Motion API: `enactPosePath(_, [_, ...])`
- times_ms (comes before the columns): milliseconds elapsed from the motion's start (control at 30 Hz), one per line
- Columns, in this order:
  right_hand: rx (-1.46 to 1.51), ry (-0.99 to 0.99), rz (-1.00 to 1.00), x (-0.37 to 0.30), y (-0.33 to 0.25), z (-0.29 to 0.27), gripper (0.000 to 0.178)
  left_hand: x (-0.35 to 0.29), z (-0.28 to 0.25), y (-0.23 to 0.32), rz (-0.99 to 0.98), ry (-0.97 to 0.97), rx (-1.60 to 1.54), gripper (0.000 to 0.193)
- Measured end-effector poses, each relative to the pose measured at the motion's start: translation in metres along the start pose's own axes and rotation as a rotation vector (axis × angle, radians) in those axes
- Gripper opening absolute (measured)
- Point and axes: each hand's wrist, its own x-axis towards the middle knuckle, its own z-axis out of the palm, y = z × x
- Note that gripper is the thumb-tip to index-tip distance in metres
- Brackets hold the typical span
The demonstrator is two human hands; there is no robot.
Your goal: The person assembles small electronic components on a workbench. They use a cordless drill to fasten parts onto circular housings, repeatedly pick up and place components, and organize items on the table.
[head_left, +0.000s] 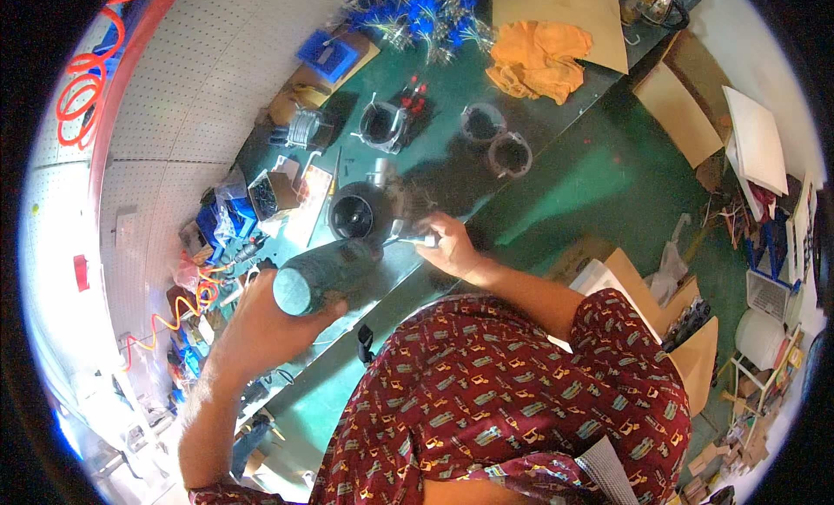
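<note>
My left hand (276,321) is wrapped round the thick, rounded body of a green power tool (326,277), which lies tilted with its far end toward the workpiece. That workpiece is a round black housing (352,213) with a dark opening, standing on the bench; a short silver cylinder (383,171) stands just behind it. To its right my right hand (447,249) pinches a small, pale metallic piece (429,239) close to the tool's far end. Glare and the fingers hide what this piece is, and whether the tool touches it cannot be told.
Clear ring-shaped parts (510,154) and a wire-handled ring (380,125) rest on the green bench (434,171). Beyond them are a ring stack (306,127), red pieces (414,95), blue-tipped wires (417,19), a blue tray (327,57) and an orange cloth (543,58).
</note>
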Motion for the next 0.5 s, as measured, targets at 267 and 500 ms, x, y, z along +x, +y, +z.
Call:
enactPosePath(267, [0.692, -0.085, 0.685, 0.023, 0.018, -0.015, 0.016, -0.022, 0.000, -0.002, -0.111, 0.025, -0.005, 0.048])
enactPosePath(500, [0.896, 0.015, 0.842, 0.049, -0.014, -0.060, 0.038, -0.049, 0.001, -0.028, -0.087, -0.036, -0.508, 0.043])
